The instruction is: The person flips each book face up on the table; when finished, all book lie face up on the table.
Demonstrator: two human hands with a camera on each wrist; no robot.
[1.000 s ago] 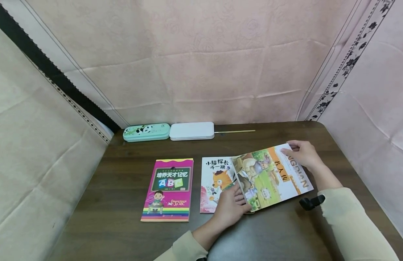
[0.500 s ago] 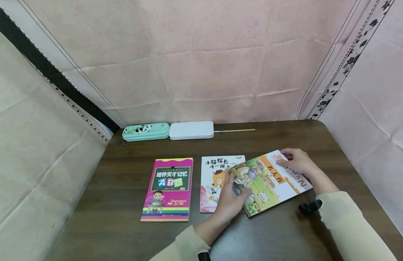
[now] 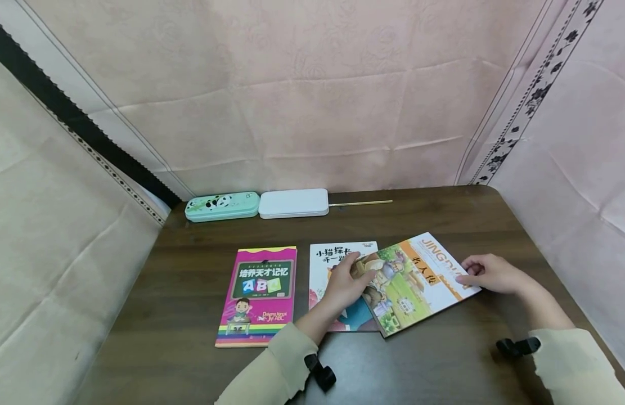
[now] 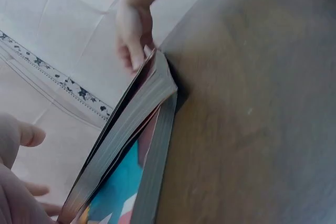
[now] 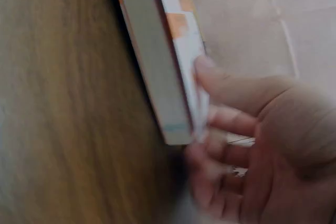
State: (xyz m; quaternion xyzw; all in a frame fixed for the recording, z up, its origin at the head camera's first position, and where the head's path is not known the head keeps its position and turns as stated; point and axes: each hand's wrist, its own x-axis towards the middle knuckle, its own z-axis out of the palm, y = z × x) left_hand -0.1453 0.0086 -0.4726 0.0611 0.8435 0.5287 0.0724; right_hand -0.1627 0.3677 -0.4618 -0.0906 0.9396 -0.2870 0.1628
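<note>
We are sliding the orange book (image 3: pixel 418 281) onto the cat book (image 3: pixel 337 264), left hand (image 3: pixel 345 287) flat on it, right hand (image 3: pixel 489 274) pinching its corner, so next we line up edges.

Both cream-sleeved arms reach forward over the desk (image 3: pixel 201 270): the left hand (image 3: pixel 345 284) lies palm-down with fingers extended, while the right hand (image 3: pixel 489 274) rests low, fingers pointing left, lightly curled.
</note>
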